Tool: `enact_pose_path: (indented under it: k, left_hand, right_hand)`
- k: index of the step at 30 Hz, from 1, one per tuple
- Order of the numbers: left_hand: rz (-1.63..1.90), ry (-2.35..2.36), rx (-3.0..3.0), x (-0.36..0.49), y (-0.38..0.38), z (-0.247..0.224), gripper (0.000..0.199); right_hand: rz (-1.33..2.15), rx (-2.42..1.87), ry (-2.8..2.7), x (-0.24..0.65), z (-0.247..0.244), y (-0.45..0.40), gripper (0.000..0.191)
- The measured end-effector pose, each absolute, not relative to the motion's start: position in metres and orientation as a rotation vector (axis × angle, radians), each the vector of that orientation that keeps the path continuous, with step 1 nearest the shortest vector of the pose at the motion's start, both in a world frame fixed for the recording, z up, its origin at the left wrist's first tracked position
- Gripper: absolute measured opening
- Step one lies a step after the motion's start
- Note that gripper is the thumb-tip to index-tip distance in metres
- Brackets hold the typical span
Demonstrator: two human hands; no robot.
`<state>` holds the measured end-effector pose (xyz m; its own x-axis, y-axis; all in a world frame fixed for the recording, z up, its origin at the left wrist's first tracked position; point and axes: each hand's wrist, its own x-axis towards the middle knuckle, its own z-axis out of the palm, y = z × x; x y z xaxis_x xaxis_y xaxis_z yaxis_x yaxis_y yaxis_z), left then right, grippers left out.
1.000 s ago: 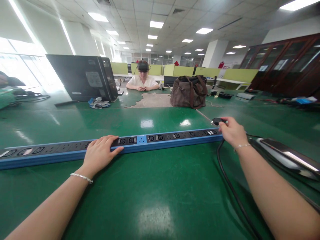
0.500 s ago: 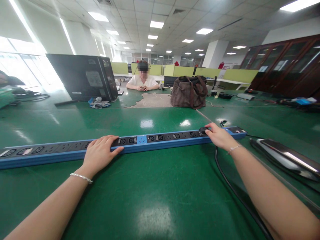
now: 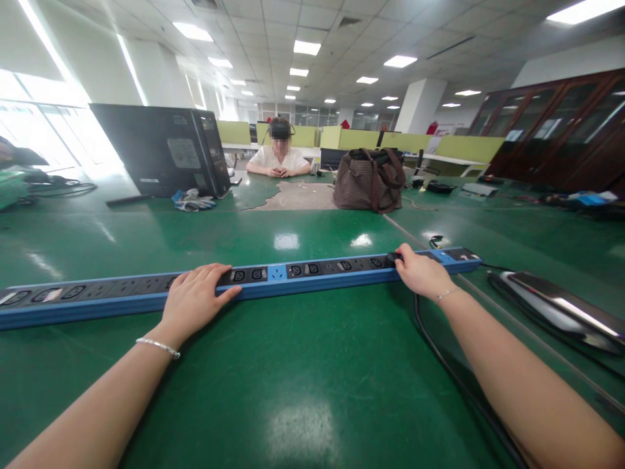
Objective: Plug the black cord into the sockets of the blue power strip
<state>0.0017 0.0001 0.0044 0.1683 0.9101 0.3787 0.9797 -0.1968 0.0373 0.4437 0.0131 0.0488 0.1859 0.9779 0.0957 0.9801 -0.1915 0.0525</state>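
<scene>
A long blue power strip (image 3: pixel 322 283) with black sockets lies across the green table. My left hand (image 3: pixel 198 298) is laid over it left of the middle, fingers across the top and thumb along the front side, gripping it. Near the strip's right end, my right hand (image 3: pixel 424 273) pinches a black plug (image 3: pixel 392 259) at a socket. How deep the plug sits in the socket is hidden by my fingers. Its black cable (image 3: pixel 439 355) runs from below that hand down toward the lower right, partly under my forearm.
A black computer case (image 3: pixel 161 153) stands at the back left, with gloves (image 3: pixel 193 200) in front. A brown bag (image 3: pixel 368 179) sits at the back. Across the table a person (image 3: pixel 279 159) is seated. A dark shiny object (image 3: pixel 561 306) lies on the right.
My right hand has shifted slightly left and its wrist has turned, still on the plug; the cable moved with it. My left hand stays in place on the power strip.
</scene>
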Motion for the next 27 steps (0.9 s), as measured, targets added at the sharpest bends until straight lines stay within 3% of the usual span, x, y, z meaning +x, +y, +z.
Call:
enact_pose_path:
  k: [14,27]
  left_hand:
    - [-0.472,-1.839,-2.236,0.001,0.001,0.004,0.056]
    - [-0.464,-1.820,-2.225,0.000,0.002,0.002,0.056]
  right_hand:
    - [-0.145,-2.408,-2.039,0.437,0.052,0.011,0.037]
    - [-0.146,-2.416,-1.705,0.427,0.041,0.008,0.040]
